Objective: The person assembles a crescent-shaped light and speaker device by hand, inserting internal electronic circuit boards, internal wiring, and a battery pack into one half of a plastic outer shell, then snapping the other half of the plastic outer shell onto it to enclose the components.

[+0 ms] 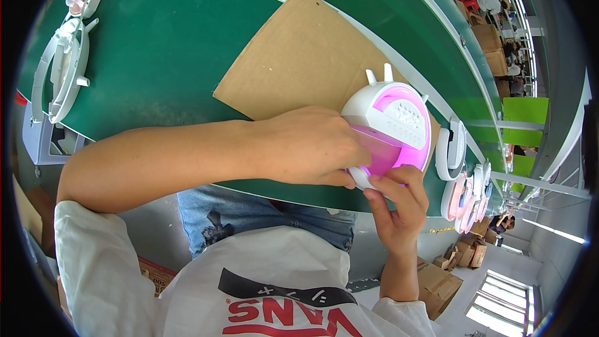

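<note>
While the long green conveyor belt (168, 50) runs the width of the bench, a brown cardboard sheet (299, 56) lies slantwise on it and serves as the work pad. On the sheet's near corner, at the belt's edge closest to the person, sits the round pink-and-white plastic housing (390, 128): a glossy pink disc with a white band across its front pierced by rows of small holes, and two short white prongs standing up at its far rim. The left hand (306, 146) lies over the housing's near left side, fingers curled together and pressed against the shell to steady it. The right hand (399, 203) comes up from below, thumb and forefinger pinching the white lower rim. I judge this a fitting or seating step, the shell being held while an edge part is pressed home; the next move would call for firm, even pressure at that rim without letting the piece slide off the cardboard. More pink-and-white units (465, 190) stand in a row to the right; white ring frames (65, 68) lie at far left.
</note>
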